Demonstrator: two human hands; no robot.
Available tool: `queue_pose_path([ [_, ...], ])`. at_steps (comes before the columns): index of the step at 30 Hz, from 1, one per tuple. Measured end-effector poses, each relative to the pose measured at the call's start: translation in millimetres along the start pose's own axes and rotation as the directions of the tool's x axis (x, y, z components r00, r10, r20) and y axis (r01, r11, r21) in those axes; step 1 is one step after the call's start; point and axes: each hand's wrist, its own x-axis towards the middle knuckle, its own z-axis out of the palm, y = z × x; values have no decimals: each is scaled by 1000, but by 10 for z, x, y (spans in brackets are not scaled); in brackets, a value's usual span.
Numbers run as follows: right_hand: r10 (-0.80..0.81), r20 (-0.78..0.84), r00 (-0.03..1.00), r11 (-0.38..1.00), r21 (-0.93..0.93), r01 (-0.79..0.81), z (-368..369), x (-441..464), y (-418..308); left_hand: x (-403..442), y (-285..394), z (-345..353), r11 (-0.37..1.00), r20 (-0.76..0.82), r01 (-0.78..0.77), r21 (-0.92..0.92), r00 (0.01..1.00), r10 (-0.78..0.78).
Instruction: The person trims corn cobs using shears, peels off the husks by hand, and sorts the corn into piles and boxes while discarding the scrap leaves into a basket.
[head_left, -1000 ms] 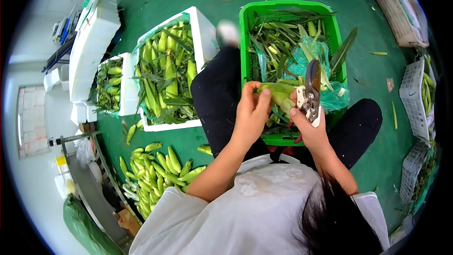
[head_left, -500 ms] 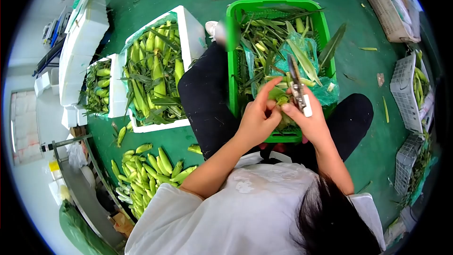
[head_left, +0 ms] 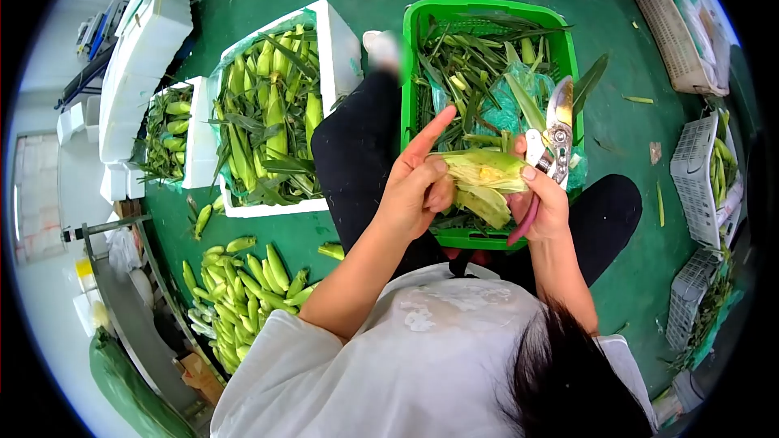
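Observation:
Between my two hands, over the green crate [head_left: 576,57], is a corn ear [head_left: 485,172] in pale green husk, with some yellow showing and a loose leaf hanging below it. My left hand [head_left: 418,191] grips its left end, with the index finger stretched out. My right hand [head_left: 545,199] pinches the right end and also holds pruning shears [head_left: 558,134], whose blades point up and away; one red handle shows under the palm. Cut husks and a teal plastic bag [head_left: 507,109] lie in the crate.
Left of my leg is a white foam box [head_left: 337,57] of unhusked corn, with a smaller foam box [head_left: 199,134] beyond. A heap of trimmed corn [head_left: 235,300] lies on the floor at lower left. Plastic baskets [head_left: 694,178] line the right side.
The corn ear has come back into clear view, lying sideways with its husk partly opened. My left index finger has straightened. The shears have turned, showing their blades and red handle.

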Motion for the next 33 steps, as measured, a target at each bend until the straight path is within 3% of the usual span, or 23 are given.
queue_pose_path([
  [2,-41,17,999,999,-32,42,-118,-13,-6,-74,-44,8,999,-88,-38,37,995,41],
  [4,-109,-77,991,989,-105,101,-124,-96,-42,-166,-328,-298,988,-304,68,-136,947,-107],
  [5,-195,-19,981,956,-225,186,-170,-129,-19,-213,-542,-501,915,-373,351,-199,836,-402],
  [6,-249,-66,966,915,-342,213,-29,-202,35,-267,-704,-547,812,-71,484,-327,844,-532],
  [7,-296,137,945,733,-602,317,-142,-241,86,-279,-588,-325,709,61,582,-397,788,-613],
  [8,-278,351,894,476,-758,446,-243,-244,161,-227,-680,-267,700,56,482,-528,842,-537],
  [9,-278,471,838,316,-779,542,-140,-230,223,-174,-644,-156,840,-36,344,-419,918,-394],
  [10,-262,586,766,150,-760,633,-24,-234,266,-156,-635,-216,813,85,326,-482,941,-327],
  [11,-172,433,885,292,-835,466,39,-324,307,-210,-520,-224,855,59,245,-458,968,-245],
  [14,-182,397,900,482,-762,433,6,-343,656,-486,-205,-553,891,-39,-57,-450,998,44],
  [15,-121,306,944,562,-763,319,3,-322,704,-682,-85,-746,877,-94,-181,-445,983,155],
  [16,-29,220,975,630,-753,189,31,-305,737,-949,57,-911,854,-310,-314,-415,931,192],
  [18,72,110,991,697,-716,29,182,-329,834,-1581,17,-1755,758,-492,-534,-376,808,325],
  [20,268,9,963,763,-613,-207,126,-298,922,-2401,-36,-2268,827,-902,-559,-64,386,191],
  [21,355,-9,935,743,-604,-288,4,-293,977,-2929,-274,-2809,867,-969,-498,34,198,151],
  [22,418,-36,908,720,-595,-356,-148,-283,1015,-3418,-235,-2870,945,-993,-319,67,-116,31],
  [23,461,-76,884,700,-582,-415,-243,-252,1021,-4047,-573,-3428,976,-934,-183,122,-354,50],
  [24,502,-44,864,677,-602,-424,-268,-311,1038,-4905,-991,-4090,990,-850,81,117,-508,142],
  [25,550,-80,832,678,-539,-500,-321,-356,1052,-5313,-1003,-4085,956,-694,-110,271,-711,114],
  [28,710,-87,699,655,-281,-701,-868,-315,1137,-6499,-888,-4543,550,-572,-485,680,-820,-15],
  [30,733,-81,676,635,-277,-722,-962,-426,932,-5809,-351,-4568,542,-522,-384,747,-844,121],
  [31,714,-82,695,656,-267,-706,-666,-541,882,-5393,-64,-4511,553,-515,-318,770,-822,244],
  [33,716,-57,696,650,-311,-694,-520,-712,866,-3941,670,-4297,616,-578,-132,777,-538,614],
])
